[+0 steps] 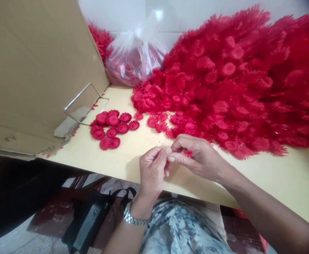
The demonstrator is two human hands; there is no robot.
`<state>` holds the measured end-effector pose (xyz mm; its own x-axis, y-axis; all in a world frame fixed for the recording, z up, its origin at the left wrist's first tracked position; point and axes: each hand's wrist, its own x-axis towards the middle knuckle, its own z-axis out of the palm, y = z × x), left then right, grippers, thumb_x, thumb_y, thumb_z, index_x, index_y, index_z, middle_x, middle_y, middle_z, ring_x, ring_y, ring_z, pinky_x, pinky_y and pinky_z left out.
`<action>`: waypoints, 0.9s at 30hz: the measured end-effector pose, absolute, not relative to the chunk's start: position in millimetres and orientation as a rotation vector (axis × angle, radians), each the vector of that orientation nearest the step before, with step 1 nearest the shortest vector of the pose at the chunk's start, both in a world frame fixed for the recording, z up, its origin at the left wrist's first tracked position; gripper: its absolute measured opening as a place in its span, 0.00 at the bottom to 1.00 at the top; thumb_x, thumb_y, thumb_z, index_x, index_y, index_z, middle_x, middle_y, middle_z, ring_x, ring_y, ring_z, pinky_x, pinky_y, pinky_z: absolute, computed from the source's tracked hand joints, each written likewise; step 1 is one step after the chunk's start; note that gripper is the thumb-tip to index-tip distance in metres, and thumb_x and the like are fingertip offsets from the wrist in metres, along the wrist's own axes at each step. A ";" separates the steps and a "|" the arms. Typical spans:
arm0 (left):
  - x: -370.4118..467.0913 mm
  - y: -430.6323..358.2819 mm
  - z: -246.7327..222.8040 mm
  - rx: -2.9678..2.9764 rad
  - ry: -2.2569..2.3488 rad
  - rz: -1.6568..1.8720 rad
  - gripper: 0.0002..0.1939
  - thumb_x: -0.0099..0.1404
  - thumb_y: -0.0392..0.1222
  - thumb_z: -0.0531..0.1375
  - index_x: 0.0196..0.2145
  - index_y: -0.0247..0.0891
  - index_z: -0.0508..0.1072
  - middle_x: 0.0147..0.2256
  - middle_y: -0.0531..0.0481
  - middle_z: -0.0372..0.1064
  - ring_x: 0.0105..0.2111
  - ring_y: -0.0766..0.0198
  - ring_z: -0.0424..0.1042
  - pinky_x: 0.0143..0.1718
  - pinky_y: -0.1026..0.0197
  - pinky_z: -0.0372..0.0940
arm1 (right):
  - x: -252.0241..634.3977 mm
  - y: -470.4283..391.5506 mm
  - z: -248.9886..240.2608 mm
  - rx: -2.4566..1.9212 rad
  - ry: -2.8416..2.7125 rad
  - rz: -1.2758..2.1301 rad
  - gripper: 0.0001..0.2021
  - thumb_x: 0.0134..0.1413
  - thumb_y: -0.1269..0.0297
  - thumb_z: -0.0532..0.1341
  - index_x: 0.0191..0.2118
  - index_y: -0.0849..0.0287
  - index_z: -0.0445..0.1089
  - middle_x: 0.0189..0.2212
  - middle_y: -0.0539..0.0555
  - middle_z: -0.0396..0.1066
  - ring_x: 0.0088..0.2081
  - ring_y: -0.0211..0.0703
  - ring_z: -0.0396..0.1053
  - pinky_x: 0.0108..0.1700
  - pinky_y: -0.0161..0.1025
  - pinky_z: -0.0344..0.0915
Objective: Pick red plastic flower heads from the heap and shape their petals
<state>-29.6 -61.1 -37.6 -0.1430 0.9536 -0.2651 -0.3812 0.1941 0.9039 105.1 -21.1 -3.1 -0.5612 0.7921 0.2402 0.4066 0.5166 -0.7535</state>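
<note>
red flowers point(228, 70) with toothed edges lie in a big heap across the back and right of a pale yellow table point(278, 180), piled up against a white wall point(112, 14). the left hand point(151, 171) and the right hand point(197, 157) meet in front of the heap, near the front edge of the table. the left thumb presses down on the curled fingers, pinched together with hardly any gap, and a sliver of a small red piece point(168, 163) shows there; the rest of it is hidden. the right thumb and forefinger are bent round into a loop, their tips close together beside the left thumb; whether they have hold of anything, i cannot tell. some red shows through that loop, but it is unclear whether it is held or lies behind.

to the left of the hands sits a small loose group of darker red flowers point(112, 121), some overlapping, well apart from the hands. just beyond them, a bent metal wire point(77, 95) stands against a tall cardboard box point(43, 70). behind, between box and heap, rests a tied clear plastic bag point(135, 63) with red things inside. a silver watch point(136, 217) circles the left wrist, and patterned cloth point(175, 225) covers the lap below the table.
</note>
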 end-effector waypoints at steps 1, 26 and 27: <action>-29.8 -61.7 -38.7 0.668 1.163 1.310 0.20 0.55 0.54 0.62 0.18 0.35 0.66 0.14 0.58 0.59 0.12 0.76 0.55 0.11 0.72 0.49 | 105.1 -20.2 -3.6 -0.964 -2.200 0.918 0.08 0.56 0.65 0.58 0.27 0.60 0.66 0.24 0.50 0.68 0.28 0.35 0.66 0.30 0.33 0.61; -28.6 -58.7 -35.3 0.550 1.066 1.349 0.13 0.54 0.43 0.64 0.21 0.35 0.66 0.16 0.57 0.64 0.13 0.74 0.60 0.13 0.71 0.55 | 126.2 -11.7 3.3 -1.274 -2.131 0.423 0.10 0.57 0.60 0.57 0.33 0.59 0.71 0.29 0.54 0.71 0.31 0.42 0.68 0.34 0.39 0.62; -27.8 -58.8 -36.0 0.545 1.065 1.351 0.14 0.54 0.44 0.64 0.21 0.35 0.65 0.16 0.58 0.63 0.13 0.75 0.58 0.13 0.72 0.53 | 120.8 -14.8 2.7 -1.222 -2.084 0.686 0.09 0.56 0.59 0.58 0.34 0.59 0.70 0.29 0.53 0.71 0.31 0.41 0.68 0.32 0.37 0.63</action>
